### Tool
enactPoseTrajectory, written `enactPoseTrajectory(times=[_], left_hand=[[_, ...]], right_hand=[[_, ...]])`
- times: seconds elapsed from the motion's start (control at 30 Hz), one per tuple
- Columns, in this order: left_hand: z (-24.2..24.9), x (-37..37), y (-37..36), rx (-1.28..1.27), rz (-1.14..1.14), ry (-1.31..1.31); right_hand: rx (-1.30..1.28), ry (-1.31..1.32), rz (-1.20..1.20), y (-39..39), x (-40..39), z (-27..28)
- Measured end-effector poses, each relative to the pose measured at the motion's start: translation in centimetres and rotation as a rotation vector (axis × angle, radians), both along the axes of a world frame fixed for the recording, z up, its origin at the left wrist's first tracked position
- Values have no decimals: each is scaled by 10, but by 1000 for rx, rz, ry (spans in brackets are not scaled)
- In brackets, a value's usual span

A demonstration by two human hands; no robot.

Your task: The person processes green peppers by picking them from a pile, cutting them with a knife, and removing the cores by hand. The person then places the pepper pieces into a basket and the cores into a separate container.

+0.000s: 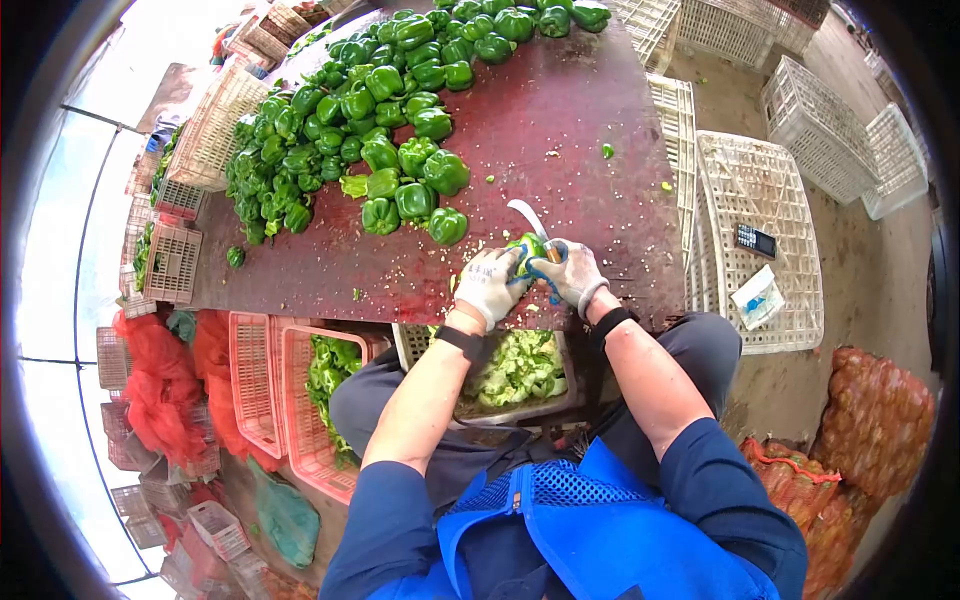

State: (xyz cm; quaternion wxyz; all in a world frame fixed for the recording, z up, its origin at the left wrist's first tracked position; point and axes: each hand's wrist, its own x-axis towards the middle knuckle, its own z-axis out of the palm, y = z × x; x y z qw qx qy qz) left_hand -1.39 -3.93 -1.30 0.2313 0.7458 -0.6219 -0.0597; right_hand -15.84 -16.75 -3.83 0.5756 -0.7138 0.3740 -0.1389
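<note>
Both of my hands wear white work gloves with blue on the fingers and meet at the table's near edge. My left hand point(489, 284) is closed around a green bell pepper point(523, 252), partly hidden by the fingers. In my right hand point(568, 272) is a curved knife point(530, 217), its pale blade pointing up and left above the pepper and its wooden handle mostly covered by the glove. Just beyond, several whole green bell peppers point(446, 173) lie on the red tabletop point(560, 110). Below my hands, a bin point(565, 395) between my knees holds pale green pepper scraps point(518, 368).
A large heap of peppers point(350, 100) covers the table's far left. Red crates point(262, 385) stand left of my legs. An upturned white crate point(765, 200) at right carries a phone point(755, 241) and a small packet point(758, 298). Filled mesh sacks point(870, 420) sit at lower right.
</note>
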Motion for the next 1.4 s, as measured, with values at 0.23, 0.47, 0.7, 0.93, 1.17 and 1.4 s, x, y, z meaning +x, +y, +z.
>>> enactPoseTrajectory(times=[0.23,0.47,0.7,0.93,1.17,1.4], left_hand=[[8,15,-10,73,-40,117],[7,29,-13,98,54,566],[21,37,-5,82,167,1257],[71,25,51,257,33,931],[53,-5,61,215,232,-163],[7,7,48,159,136,-278]], right_hand=[[109,6,10,-2,1,2],[207,-71,6,-3,-2,2],[371,-133,-97,2,-4,12],[309,-87,-101,3,-3,15],[-64,7,-43,11,-1,16],[-231,98,-12,26,9,30]])
